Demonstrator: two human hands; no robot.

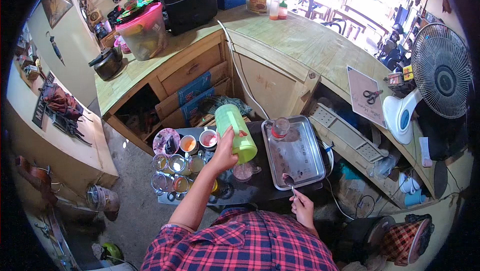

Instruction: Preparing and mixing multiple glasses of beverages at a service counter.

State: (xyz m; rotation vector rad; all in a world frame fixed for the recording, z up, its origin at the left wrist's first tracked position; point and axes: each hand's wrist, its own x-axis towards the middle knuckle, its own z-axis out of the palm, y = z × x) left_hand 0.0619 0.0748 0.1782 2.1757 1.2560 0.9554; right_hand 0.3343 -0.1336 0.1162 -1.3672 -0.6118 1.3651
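My left hand (225, 153) grips the handle of a light green plastic pitcher (243, 146). The pitcher is tilted, its lower end over a glass mug (243, 175) with pinkish contents; I cannot tell whether liquid is flowing. In my right hand (303, 208) is a metal spoon (288, 180) with dark residue in its bowl, held over the near-left corner of a metal tray (300, 158). A glass jar (280, 126) with a red band stands at the tray's far end. Left of the pitcher are a white cup with pink contents (208, 139), a cup with orange contents (188, 144) and several glass mugs (177, 164).
A patterned plate (159, 143) holds a dark item. Behind the low dark table (262, 188) runs a wooden counter (300, 42) with a kettle (108, 64), a pink-rimmed tub (144, 38) and squeeze bottles (275, 6). Scissors (372, 96) and a fan (442, 72) are at right.
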